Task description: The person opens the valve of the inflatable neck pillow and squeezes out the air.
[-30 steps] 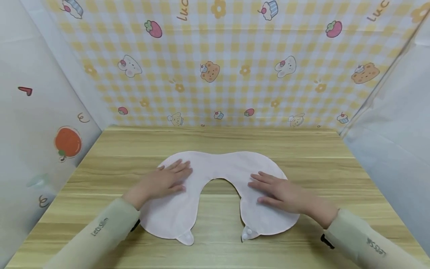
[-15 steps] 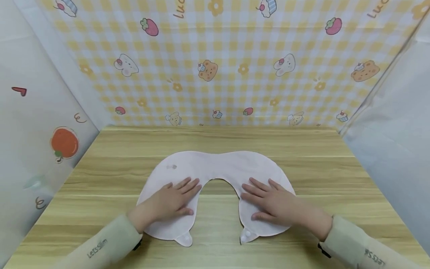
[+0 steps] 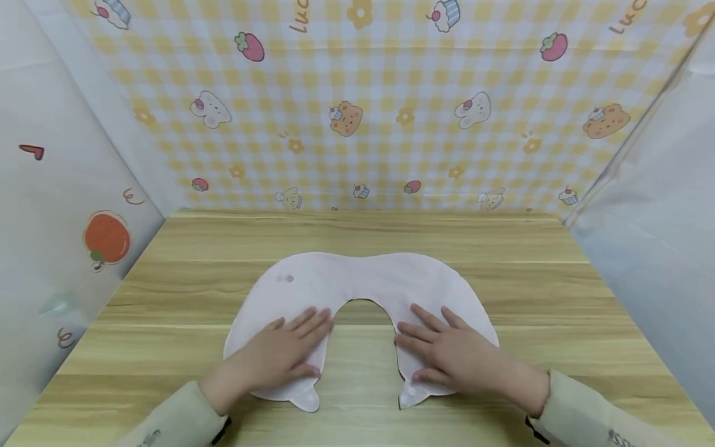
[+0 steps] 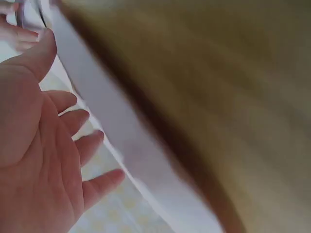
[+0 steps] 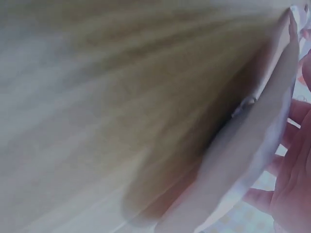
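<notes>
A pale pink, U-shaped cloth bib [image 3: 357, 276] lies spread on the table, its opening toward me. Both ends finish in small tabs; the right tab [image 3: 412, 392] carries a whitish snap. My left hand [image 3: 282, 354] rests palm down on the bib's left lobe, fingertips at the inner edge. On the right lobe lies my right hand [image 3: 455, 354], its fingers straight and spread. In the left wrist view the palm of the left hand [image 4: 43, 145] faces the camera beside the bib's edge [image 4: 121, 131]. The right wrist view shows the bib's edge [image 5: 248, 150] raised along the fingers.
The wood-grain table [image 3: 357, 233] reaches back to a yellow checked cloth wall [image 3: 391, 143] with cartoon prints. White sheets hang at the left side [image 3: 56, 205] and right side [image 3: 659, 186]. A small grey mark [image 3: 285, 279] shows on the bib's upper left.
Both hands have slid toward me over the bib, from its upper lobes down to the lower ones. The grey mark at upper left has come into sight. The bib has hardly moved.
</notes>
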A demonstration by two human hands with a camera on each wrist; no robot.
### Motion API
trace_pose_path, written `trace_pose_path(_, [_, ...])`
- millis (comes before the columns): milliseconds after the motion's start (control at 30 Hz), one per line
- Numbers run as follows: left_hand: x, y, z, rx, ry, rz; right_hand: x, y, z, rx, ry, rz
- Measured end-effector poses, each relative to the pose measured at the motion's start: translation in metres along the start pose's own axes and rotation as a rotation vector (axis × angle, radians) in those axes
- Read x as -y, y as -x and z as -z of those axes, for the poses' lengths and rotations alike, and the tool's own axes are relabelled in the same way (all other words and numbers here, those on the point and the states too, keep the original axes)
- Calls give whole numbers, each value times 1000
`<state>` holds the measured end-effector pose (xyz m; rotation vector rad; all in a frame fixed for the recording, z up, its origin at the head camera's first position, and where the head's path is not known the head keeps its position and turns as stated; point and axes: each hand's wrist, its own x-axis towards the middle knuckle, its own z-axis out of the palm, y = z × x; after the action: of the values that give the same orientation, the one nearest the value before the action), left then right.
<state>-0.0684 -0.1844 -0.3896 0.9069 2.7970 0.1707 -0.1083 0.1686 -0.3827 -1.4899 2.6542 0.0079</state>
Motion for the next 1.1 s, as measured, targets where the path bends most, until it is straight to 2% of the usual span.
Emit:
trace_pose_path(167, [27, -1, 6, -74, 39, 127, -4, -11, 1, -22, -47, -71])
trace_pose_path(333, [43, -4, 7, -49, 75, 165, -1, -20, -2, 22, -54, -62])
trace_pose_path(533, [45, 1, 10, -28, 111, 206, 1, -19, -4, 48, -74, -52])
trace_pose_path(633, [44, 5, 11, -20, 105, 210, -4, -18, -4, 31, -115, -99])
trace_pose_path(933, [42, 25, 0, -23, 92, 237, -30, -3, -8, -46, -400, -244])
trace_pose_path(1100, [44, 43, -6, -40, 98, 286, -45, 12, -10, -90, -460, -298])
